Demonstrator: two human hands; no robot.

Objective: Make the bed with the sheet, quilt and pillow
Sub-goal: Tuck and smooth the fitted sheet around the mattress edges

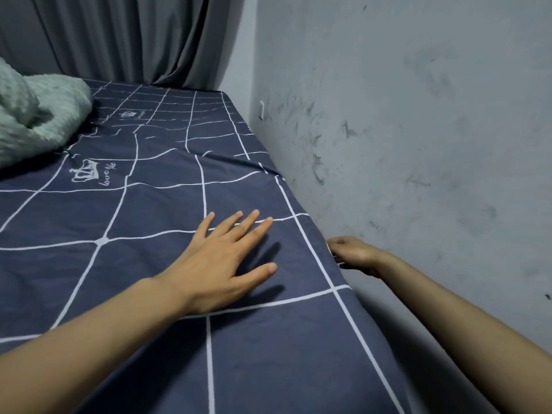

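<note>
A navy sheet [155,210] with a white grid pattern and crown prints covers the mattress. My left hand [222,258] lies flat on it with fingers spread, pressing the cloth near the bed's right edge. My right hand [354,253] reaches down into the gap between the mattress side and the wall, fingers curled at the sheet's edge; its fingertips are hidden behind the cloth. A fluffy pale green quilt [33,115] lies bunched at the far left of the bed. No pillow is in view.
A scuffed grey wall [418,130] runs close along the bed's right side, leaving a narrow gap. Grey curtains [134,37] hang behind the far end of the bed. The sheet shows wrinkles near the middle right edge.
</note>
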